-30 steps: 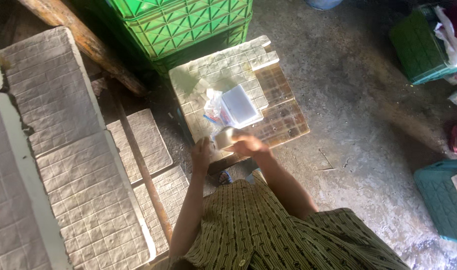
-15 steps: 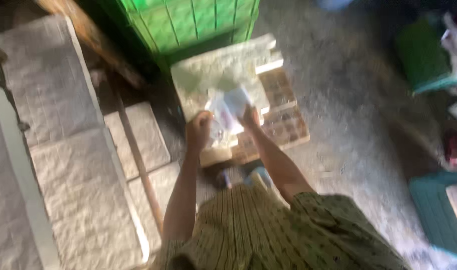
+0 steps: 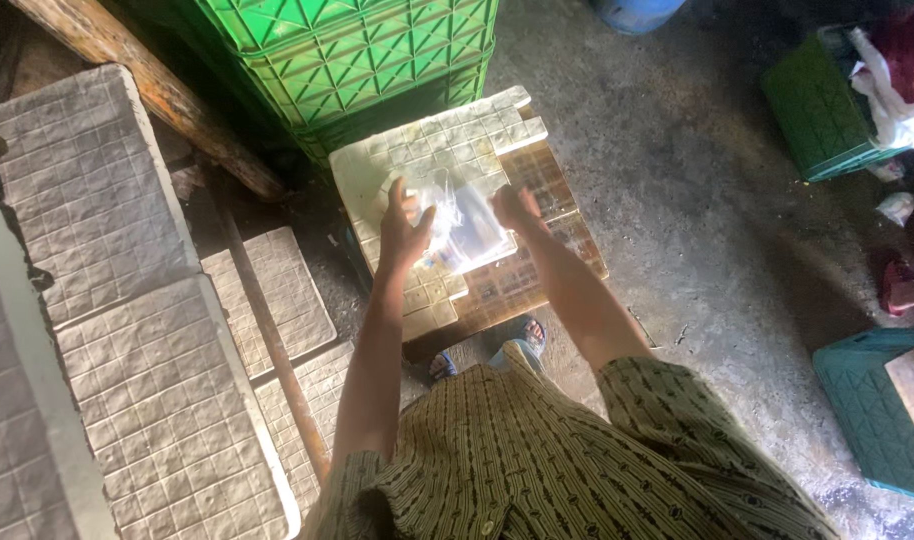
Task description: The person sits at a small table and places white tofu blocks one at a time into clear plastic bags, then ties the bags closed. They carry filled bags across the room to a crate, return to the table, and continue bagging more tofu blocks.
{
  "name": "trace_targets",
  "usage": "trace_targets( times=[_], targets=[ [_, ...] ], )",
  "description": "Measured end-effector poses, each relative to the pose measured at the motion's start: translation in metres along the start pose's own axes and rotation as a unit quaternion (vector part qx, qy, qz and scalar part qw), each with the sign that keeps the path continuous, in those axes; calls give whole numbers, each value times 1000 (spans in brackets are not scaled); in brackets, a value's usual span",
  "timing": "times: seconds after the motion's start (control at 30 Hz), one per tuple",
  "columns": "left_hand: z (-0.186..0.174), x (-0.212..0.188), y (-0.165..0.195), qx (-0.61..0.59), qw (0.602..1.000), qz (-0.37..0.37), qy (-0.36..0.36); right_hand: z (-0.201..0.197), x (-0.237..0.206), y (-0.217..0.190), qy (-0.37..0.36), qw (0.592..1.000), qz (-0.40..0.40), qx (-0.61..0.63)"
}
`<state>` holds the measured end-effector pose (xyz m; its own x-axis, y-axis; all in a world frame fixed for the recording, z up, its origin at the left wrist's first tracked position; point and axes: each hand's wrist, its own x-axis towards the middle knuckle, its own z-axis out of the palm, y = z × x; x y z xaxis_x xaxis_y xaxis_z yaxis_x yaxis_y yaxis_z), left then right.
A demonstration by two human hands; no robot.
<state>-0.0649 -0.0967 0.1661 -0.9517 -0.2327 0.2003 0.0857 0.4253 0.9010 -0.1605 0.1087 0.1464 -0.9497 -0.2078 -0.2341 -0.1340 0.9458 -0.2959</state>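
My left hand (image 3: 405,228) and my right hand (image 3: 515,207) both grip a clear plastic bag (image 3: 464,228), one on each side, holding it over a wooden tray (image 3: 567,225). The tray's compartments hold pale tofu squares (image 3: 432,150) on the far and left side; its near right compartments show brown and bare. Something pale shows inside the bag, but I cannot make out what it is. My feet in sandals (image 3: 517,343) stand just below the tray.
Stacked green plastic crates (image 3: 357,55) stand behind the tray. Slabs of scored white tofu (image 3: 87,190) lie on the left, beside a wooden pole (image 3: 267,340) and a log (image 3: 147,85). A green crate with cloth (image 3: 827,105) and a teal crate (image 3: 877,400) sit right.
Both hands have risen from the tray's near edge to its middle and taken hold of the plastic bag, spreading it between them.
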Motion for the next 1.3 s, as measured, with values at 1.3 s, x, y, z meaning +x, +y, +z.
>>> trace_targets(
  times=[1.3],
  targets=[
    [-22, -128, -23, -124, 992, -20, -3, 65, -157, -32, -35, 561, -475, 677]
  ],
)
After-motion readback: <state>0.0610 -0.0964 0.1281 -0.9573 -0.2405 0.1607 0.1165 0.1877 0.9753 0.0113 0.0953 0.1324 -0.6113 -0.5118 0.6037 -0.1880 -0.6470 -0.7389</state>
